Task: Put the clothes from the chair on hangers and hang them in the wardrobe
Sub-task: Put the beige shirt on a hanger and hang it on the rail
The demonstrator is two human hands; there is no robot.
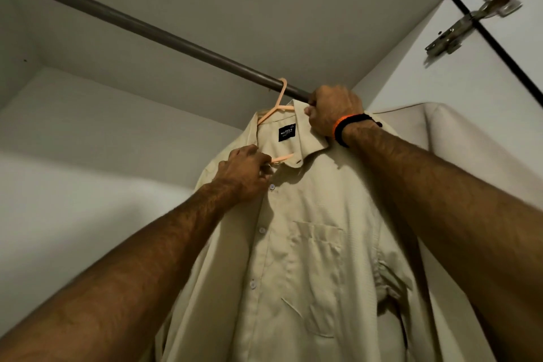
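White wardrobe point(293, 9), cream shirt point(308, 244), peach hanger point(279, 103) on rail point(147, 29)

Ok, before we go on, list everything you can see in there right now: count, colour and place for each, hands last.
wardrobe rod: one, dark grey-brown, runs from upper left down to the right hand.
hanger: one, peach plastic, hook over the rod, inside the shirt's collar.
shirt: one, pale beige, buttoned, chest pocket, on the hanger, centre.
collar label: one, black, inside the collar.
second garment: one, pale beige, behind the shirt at right.
door hinge: one, metal, on the white door, upper right.
wristband: one, black and orange, right wrist.
left hand: grips the shirt front and hanger end.
right hand: grips the collar by the rod.
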